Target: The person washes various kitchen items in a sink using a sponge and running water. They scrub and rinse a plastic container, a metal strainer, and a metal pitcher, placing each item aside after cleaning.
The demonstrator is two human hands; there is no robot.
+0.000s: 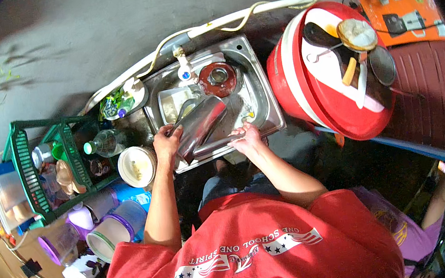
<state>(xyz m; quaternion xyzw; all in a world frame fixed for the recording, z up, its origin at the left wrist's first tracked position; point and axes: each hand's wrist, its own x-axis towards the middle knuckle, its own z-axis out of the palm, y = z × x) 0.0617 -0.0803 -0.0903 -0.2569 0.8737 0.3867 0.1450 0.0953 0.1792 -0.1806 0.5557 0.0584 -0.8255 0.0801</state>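
Observation:
My left hand [167, 142] grips the near end of a dark, glossy, long container [204, 126], which slants over the front rim of a stainless steel sink [276, 111]. My right hand [247, 138] is over the same rim, right of the container, fingers bent and apart, with nothing plainly held. Inside the basin are a red-brown round lid with a knob [217, 79] and a pale rectangular tub [174, 101], partly hidden by the container. Above the basin is a white tap [185, 70] with a blue mark.
At left stand a white round tub [137, 167], a plastic bottle [108, 143] and a green rack [25, 163]. At right, a red lidded drum [294, 76] carries a strainer [382, 65] and utensils. Another person's arm [433, 209] shows at lower right.

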